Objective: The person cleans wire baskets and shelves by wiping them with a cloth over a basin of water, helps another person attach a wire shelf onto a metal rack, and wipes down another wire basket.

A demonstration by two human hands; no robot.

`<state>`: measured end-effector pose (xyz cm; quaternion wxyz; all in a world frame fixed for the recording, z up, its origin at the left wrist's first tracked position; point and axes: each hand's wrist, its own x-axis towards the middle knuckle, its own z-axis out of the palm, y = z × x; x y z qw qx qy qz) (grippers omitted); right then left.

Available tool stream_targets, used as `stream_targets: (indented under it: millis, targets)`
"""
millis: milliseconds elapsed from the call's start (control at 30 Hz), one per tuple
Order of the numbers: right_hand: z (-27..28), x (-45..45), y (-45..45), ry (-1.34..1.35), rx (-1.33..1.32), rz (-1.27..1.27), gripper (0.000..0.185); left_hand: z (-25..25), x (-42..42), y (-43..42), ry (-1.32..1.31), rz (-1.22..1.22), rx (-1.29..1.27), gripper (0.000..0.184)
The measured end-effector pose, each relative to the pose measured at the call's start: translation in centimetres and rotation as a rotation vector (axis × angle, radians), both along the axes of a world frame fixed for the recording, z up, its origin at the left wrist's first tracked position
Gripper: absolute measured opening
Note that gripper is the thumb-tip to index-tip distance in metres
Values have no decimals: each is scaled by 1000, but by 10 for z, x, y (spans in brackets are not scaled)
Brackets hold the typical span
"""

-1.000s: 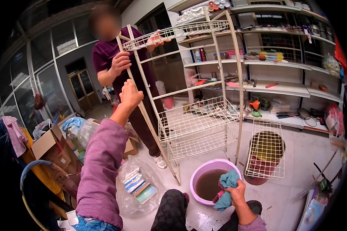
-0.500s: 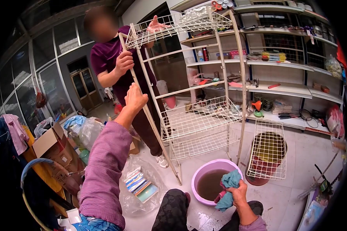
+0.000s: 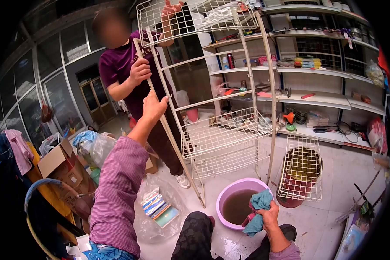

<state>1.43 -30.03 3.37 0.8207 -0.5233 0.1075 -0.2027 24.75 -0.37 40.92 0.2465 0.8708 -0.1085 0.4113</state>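
A white metal rack [image 3: 274,91] stands tall before me, with wire baskets between its legs. My left hand [image 3: 153,106] is closed round its front left leg, just below another person's hand [image 3: 139,72] on the same leg. That person's other hand [image 3: 170,9] is at the far side of the top wire basket [image 3: 195,37], which sits tilted with its left end raised. In my right hand [image 3: 269,215] is a bunched teal cloth [image 3: 261,200], held over the edge of a purple basin [image 3: 221,196] of murky water. Something dark red shows beside the cloth.
A loose wire basket [image 3: 300,190] lies over a red bucket [image 3: 290,200] at right. Shelves [image 3: 316,99] with tools and jars line the back. At left are a cardboard box [image 3: 56,164], bags, and a clear plastic bag [image 3: 145,232] with booklets on the floor.
The left end of the top basket has tipped upward, and the other person's far hand has risen with it. My left hand stays on the leg with its thumb shifted; the cloth has barely moved.
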Motion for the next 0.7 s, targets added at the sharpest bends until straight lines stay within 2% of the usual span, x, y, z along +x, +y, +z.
stream_targets:
  millis: [33, 100, 167, 233, 267, 400, 500, 533, 567, 633, 667, 700]
  targets:
    - [0, 0, 0, 0, 8, -6, 46, 3, -6, -4, -2, -2, 0, 41]
    - [-1, 1, -1, -17, 16, -10, 46, 13, -22, -14, -13, -77, -179, 44]
    - [-2, 1, -1, -35, 23, -13, 46, 22, -12, -11, 18, -79, -238, 50]
    - [-2, 1, -1, -37, 19, -10, 45, 29, 0, -10, -59, -102, -336, 58]
    - [-4, 2, -2, -38, 20, -11, 45, 35, 1, -9, -42, -86, -332, 68]
    - [-8, 3, -4, -55, -4, -23, 43, 56, 5, -9, -28, -241, -353, 69]
    - [-1, 0, -2, -53, 25, -32, 42, 68, 3, -15, -244, -373, -429, 35]
    - [1, -1, -2, -49, 38, -37, 42, 72, 0, -15, -209, -431, -447, 51]
    - [2, -1, -3, -52, 39, -39, 42, 77, -2, -17, -212, -434, -446, 51]
    - [1, -1, -3, -63, 31, -46, 42, 87, -10, -18, -98, -471, -642, 38]
    - [1, 0, -3, -68, 33, -46, 42, 93, -17, -17, 33, -601, -698, 66]
    - [0, 2, -4, -63, 19, -46, 43, 98, -23, -17, 29, -603, -694, 66]
